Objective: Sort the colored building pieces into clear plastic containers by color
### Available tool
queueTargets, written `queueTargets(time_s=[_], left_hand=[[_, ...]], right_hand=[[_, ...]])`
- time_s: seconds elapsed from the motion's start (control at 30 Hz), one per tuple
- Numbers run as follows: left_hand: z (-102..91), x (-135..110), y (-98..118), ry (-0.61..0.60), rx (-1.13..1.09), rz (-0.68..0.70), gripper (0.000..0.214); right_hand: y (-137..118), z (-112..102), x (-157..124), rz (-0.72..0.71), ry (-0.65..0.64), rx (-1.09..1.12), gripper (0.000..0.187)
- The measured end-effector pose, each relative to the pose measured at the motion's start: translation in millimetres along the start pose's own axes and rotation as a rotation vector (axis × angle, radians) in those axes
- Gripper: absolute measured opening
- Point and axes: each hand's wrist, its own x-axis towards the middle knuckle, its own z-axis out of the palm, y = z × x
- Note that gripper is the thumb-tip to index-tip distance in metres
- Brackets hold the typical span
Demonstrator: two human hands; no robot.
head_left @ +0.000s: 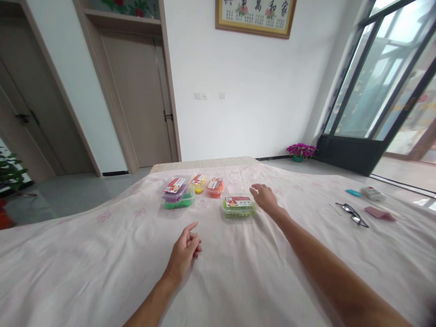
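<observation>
My right hand (265,198) reaches forward beside the right end of a clear plastic box (239,207) with light green contents and a red-and-white label. Its fingers are stretched out, and nothing shows in them. Nearer to me, my left hand (185,248) hovers over or rests on the cloth, index finger out and the other fingers loosely curled, holding nothing visible. Behind the hands stand more lidded boxes: one with orange contents (215,187), one with yellow contents (198,182), and a purple one (175,187) stacked on a green one (179,200).
A pale floral cloth (102,254) covers the broad surface. On the right lie eyeglasses (353,214), a pink folded cloth (380,214), a blue item (354,193) and a whitish packet (373,193). Magenta flowers (301,150) stand on the floor by the glass door.
</observation>
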Motion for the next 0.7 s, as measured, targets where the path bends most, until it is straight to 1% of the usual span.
queueTargets(time_s=[0.03,0.1,0.17,0.23,0.3,0.37,0.43,0.53,0.7], left_hand=[[0.6,0,-2,-0.012,0.008,-0.006,0.057],[1.3,0,-4,-0.038,0.041,-0.016,0.049],[1.2,-1,-4,-0.065,0.096,-0.003,0.043],[0.5,-2,-3,-0.078,0.160,0.036,0.038],[-0.4,-3,-2,-0.084,0.219,0.066,0.034],[-0.8,-3,-1,-0.094,0.262,0.086,0.031],[-0.7,-4,1,-0.113,0.290,0.094,0.030],[-0.2,-4,2,-0.134,0.313,0.108,0.028],[0.1,-6,2,-0.180,0.465,0.199,0.023]], right_hand=[[-7,6,-10,-0.133,0.036,-0.147,0.032],[-17,28,-36,-0.396,-0.035,-0.383,0.047],[-21,54,-58,-0.567,-0.119,-0.529,0.058],[-17,73,-69,-0.620,-0.152,-0.628,0.058],[-6,79,-66,-0.642,-0.162,-0.686,0.058],[6,75,-54,-0.641,-0.169,-0.707,0.065],[19,62,-41,-0.640,-0.185,-0.693,0.068],[37,36,-25,-0.636,-0.217,-0.633,0.061],[69,-13,-9,-0.589,-0.173,-0.554,0.050]])
